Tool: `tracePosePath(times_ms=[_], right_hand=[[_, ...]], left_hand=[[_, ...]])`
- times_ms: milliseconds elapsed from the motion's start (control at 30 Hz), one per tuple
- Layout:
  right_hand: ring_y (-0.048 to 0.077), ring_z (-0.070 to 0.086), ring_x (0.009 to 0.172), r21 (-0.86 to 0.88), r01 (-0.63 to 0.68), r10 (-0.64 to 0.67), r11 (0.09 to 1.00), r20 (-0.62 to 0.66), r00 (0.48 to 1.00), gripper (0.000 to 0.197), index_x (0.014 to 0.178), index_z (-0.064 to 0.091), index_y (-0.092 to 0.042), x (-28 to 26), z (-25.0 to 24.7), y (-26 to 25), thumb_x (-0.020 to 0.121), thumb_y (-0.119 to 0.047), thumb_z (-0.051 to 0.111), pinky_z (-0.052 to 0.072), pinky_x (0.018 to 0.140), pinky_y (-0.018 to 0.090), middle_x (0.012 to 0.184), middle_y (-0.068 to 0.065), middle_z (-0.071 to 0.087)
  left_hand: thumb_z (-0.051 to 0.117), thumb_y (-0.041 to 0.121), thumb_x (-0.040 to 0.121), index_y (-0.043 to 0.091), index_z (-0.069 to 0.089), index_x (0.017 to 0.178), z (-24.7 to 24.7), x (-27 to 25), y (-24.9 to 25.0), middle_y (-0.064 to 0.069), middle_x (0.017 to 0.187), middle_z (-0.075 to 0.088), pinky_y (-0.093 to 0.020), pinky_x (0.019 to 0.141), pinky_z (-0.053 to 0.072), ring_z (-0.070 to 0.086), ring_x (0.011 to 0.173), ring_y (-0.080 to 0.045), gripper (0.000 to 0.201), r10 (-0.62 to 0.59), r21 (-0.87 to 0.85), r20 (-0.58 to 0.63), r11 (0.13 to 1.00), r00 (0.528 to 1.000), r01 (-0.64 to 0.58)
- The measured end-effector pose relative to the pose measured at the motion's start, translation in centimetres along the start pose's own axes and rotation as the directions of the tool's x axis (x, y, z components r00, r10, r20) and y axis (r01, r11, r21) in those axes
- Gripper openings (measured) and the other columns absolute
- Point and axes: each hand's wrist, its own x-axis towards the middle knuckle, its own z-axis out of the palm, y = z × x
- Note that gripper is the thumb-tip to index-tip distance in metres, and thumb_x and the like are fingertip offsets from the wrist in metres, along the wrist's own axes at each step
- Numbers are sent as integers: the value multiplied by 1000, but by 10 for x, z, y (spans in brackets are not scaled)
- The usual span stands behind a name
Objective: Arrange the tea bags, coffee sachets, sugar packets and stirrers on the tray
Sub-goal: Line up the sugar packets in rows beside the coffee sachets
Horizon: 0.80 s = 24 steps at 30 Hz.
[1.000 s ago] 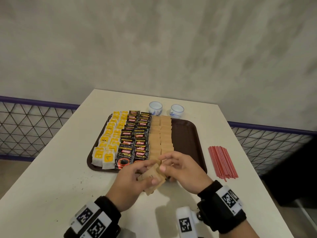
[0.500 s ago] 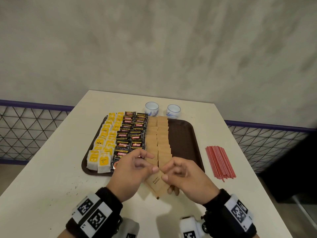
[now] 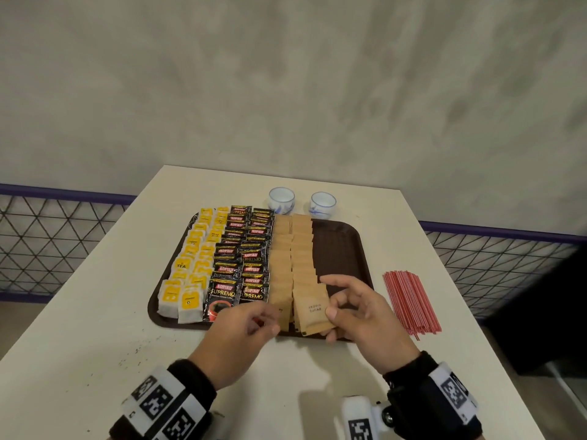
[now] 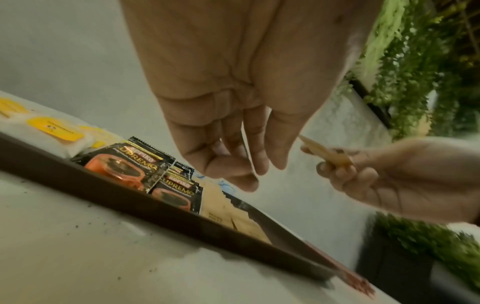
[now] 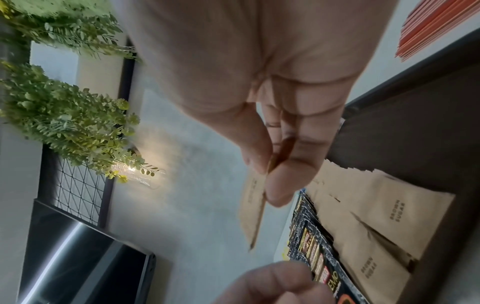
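A brown tray holds rows of yellow tea bags, black coffee sachets and two columns of brown sugar packets. My right hand pinches a small stack of brown sugar packets between thumb and fingers, just above the near end of the right sugar column. The right wrist view shows that pinch on the stack. My left hand hovers over the tray's near edge, fingers loosely curled and holding nothing, as the left wrist view confirms. Red stirrers lie on the table right of the tray.
Two small white cups stand behind the tray. The tray's right third is bare. The white table has dark specks near its front left. Wire-mesh railing runs on both sides, and a grey wall stands behind.
Both hands moved forward from the table's front to the tray's near edge. The left hand let go of the sugar stack and drew apart; the right hand alone holds it.
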Motion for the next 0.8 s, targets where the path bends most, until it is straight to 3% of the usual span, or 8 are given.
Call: tracePosePath(times_ms=[100,200,300,500,700,800], right_hand=[[23,64,79,8,12,-12,1000,-30,999,37,114,62,-15,4,-3,1,88,11,57,54,58,32,84,12,55],[25,68,87,-66,1,-8,998,-111,994,34,107,61,-14,7,-8,3,87,13,56,56,57,34,83,10,56],[23,68,90,-179,-28,-10,983,-210,978,32,102,60,-16,10,-17,9,85,12,58,58,58,34,82,11,58],[17,68,84,-382,-173,26,908,-360,933,25,90,59,-19,25,-31,36,85,5,61,58,75,33,76,5,67],[12,59,72,-419,-211,47,883,-368,929,36,89,53,-29,42,-12,55,84,7,58,47,67,23,71,-1,58],[6,55,70,-403,-235,72,884,-380,922,45,105,53,-30,45,-2,58,85,10,55,39,63,13,71,-3,57]], left_hand=[[58,29,90,28,65,112,13,3,2,16,108,61,-10,78,43,53,84,2,23,83,216,109,971,991,-105],[52,32,93,30,53,130,27,10,4,19,132,47,-18,99,37,47,108,1,37,88,299,237,941,968,-159],[50,34,93,29,44,137,38,17,5,18,142,39,-27,110,32,40,128,-5,45,53,373,310,912,949,-172],[49,38,93,29,43,138,45,25,5,14,140,45,-32,108,37,44,126,-10,46,-22,460,326,877,945,-139],[54,39,90,30,46,135,44,27,5,12,140,48,-31,109,36,44,128,-9,47,-62,416,302,907,951,-73],[58,35,89,31,52,130,42,27,1,14,137,49,-30,104,42,49,124,-12,42,-100,315,290,949,952,3]])
